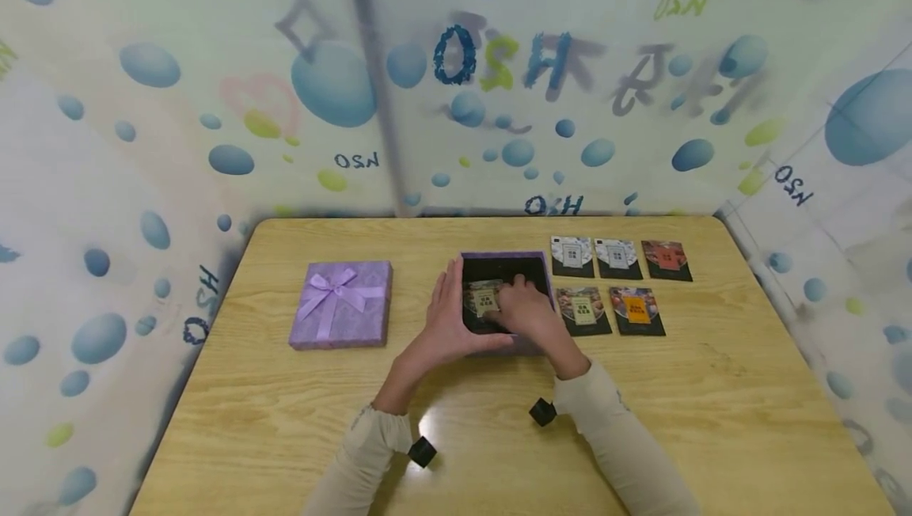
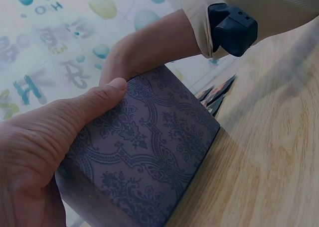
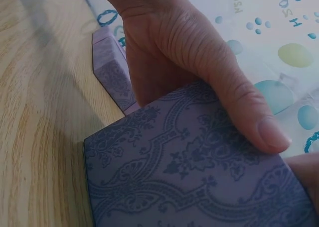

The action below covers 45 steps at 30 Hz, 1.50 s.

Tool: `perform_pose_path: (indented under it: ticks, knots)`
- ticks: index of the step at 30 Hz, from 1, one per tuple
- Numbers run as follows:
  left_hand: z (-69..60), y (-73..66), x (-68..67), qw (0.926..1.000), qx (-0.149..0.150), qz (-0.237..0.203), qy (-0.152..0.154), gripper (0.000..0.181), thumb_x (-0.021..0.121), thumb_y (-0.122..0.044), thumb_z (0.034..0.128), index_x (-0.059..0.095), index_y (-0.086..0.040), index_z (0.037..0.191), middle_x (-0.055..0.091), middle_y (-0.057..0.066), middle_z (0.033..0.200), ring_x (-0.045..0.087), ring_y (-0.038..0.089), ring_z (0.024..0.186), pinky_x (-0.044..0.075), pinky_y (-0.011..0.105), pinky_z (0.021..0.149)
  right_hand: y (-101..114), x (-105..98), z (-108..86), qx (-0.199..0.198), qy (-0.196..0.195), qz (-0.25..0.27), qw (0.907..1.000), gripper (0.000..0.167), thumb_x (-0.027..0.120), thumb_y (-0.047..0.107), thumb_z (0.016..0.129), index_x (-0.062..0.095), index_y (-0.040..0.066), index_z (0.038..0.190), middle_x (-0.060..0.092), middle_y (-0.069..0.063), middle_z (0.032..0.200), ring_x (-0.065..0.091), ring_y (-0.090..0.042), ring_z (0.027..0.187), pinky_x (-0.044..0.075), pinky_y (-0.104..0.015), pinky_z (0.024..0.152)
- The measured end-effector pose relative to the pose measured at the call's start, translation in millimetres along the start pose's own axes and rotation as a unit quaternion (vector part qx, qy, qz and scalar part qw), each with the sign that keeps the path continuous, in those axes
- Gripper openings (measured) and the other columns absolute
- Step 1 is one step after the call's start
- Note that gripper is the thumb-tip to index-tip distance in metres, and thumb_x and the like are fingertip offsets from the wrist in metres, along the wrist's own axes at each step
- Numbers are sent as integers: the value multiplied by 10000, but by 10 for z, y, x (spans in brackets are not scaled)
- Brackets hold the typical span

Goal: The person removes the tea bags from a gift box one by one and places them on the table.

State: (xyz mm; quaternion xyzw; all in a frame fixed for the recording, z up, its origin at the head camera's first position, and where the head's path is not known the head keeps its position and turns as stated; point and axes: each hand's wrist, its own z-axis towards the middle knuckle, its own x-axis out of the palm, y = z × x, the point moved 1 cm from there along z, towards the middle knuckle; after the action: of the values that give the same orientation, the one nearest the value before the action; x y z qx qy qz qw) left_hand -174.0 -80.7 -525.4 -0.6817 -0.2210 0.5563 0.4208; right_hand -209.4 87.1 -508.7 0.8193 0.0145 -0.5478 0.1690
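Note:
A square purple patterned box (image 1: pixel 500 344) without its cover stands in the middle of the table, its inside dark. My left hand (image 1: pixel 450 318) rests round its near left corner: straight fingers lie along the left wall, and the thumb (image 2: pixel 107 96) presses on the near wall. Inside the box, my right hand (image 1: pixel 529 309) reaches down with bent fingers and grips the right side of a dark packet (image 1: pixel 481 299) with a pale label. That packet lies in the left part of the box. The right fingertips are hidden in both wrist views.
Left of the box lies a purple lid (image 1: pixel 366 318) with a ribbon bow. On the right several packets lie in two rows: white ones (image 1: pixel 572 255), a red one (image 1: pixel 666 259), a pale-labelled one (image 1: pixel 584 310) and an orange-labelled one (image 1: pixel 636 310). A patterned curtain (image 1: pixel 456 144) stands behind the table.

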Motion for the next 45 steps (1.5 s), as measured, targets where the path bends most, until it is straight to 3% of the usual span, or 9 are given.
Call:
perform_pose_path:
  ticks: [6, 10, 13, 18, 30, 34, 39, 42, 45]
  knots:
    - [10, 13, -11, 10000, 13, 53, -3, 1449, 916, -586, 728, -156, -322, 1666, -95, 77, 1759, -85, 395, 1603, 59, 714, 1213, 1, -21, 3, -45, 148, 401, 9991, 409, 681, 394, 1027, 692, 119, 725, 619, -254, 1133, 614, -393, 995, 538, -493, 780]
    - [8, 22, -14, 10000, 32, 45, -13, 1445, 914, -590, 729, -153, -328, 1667, -104, 66, 1758, -83, 399, 1602, 67, 731, 1202, -17, -15, 8, -4, 182, 906, 9957, 377, 705, 346, 1018, 703, -30, 1050, 609, -175, 917, 610, -291, 748, 485, -407, 635]
    - [-3, 17, -11, 10000, 61, 54, -29, 1448, 919, -582, 727, -144, -307, 1672, -96, 78, 1758, -73, 404, 1602, 74, 737, 1198, -39, -9, 1, 30, 167, 1267, 9918, 595, 720, 312, 1010, 527, -129, 1361, 608, -146, 828, 629, -280, 672, 467, -382, 591]
    - [-31, 2, 12, 9999, 107, 61, 19, 1456, 912, -596, 726, -146, -275, 1675, -104, 62, 1758, -66, 410, 1601, 74, 731, 1202, -75, -20, -48, 11, 63, 1749, 9846, 730, 723, 272, 1004, 381, -138, 1501, 612, -279, 1142, 674, -393, 984, 543, -471, 754]
    - [-57, 8, -23, 10000, -7, 22, -3, 1460, 909, -608, 723, -149, -282, 1674, -133, 14, 1750, -84, 381, 1606, 61, 716, 1211, -60, -96, -93, -395, 142, 2979, 9537, 439, 645, 134, 1026, 494, -48, 1396, 475, -253, 1297, 536, -298, 1034, 474, -451, 872]
    - [-42, -11, -9, 10000, 53, -33, 41, 1449, 905, -604, 732, -145, -275, 1676, -136, 29, 1750, -84, 392, 1603, 66, 735, 1200, -108, -109, -70, -279, 267, 3069, 9510, 425, 541, 107, 1053, 471, -78, 1429, 569, -202, 1151, 497, -252, 830, 442, -389, 765]
    - [-26, -7, -5, 10000, 10, -2, -61, 1464, 927, -572, 716, -138, -278, 1677, -118, 30, 1755, -68, 389, 1605, 74, 725, 1205, -114, -144, 6, -40, 372, 2349, 9713, 216, 482, 130, 1077, 600, -50, 1073, 509, -84, 789, 410, -184, 590, 377, -323, 591]
    - [-16, 6, -10, 10000, -10, 44, -55, 1472, 931, -571, 710, -145, -289, 1674, -109, 41, 1757, -67, 384, 1606, 73, 716, 1211, -92, -157, 59, 68, 472, 1620, 9856, 311, 489, 146, 1082, 544, 67, 786, 428, -31, 672, 409, -170, 560, 381, -327, 575]
    - [1, 19, -10, 10000, -1, 57, -8, 1477, 922, -598, 707, -155, -294, 1671, -108, 53, 1758, -76, 378, 1607, 69, 709, 1215, -73, -174, 110, 11, 576, 1165, 9915, 391, 507, 134, 1069, 452, 129, 682, 395, -20, 655, 411, -189, 599, 387, -359, 630]
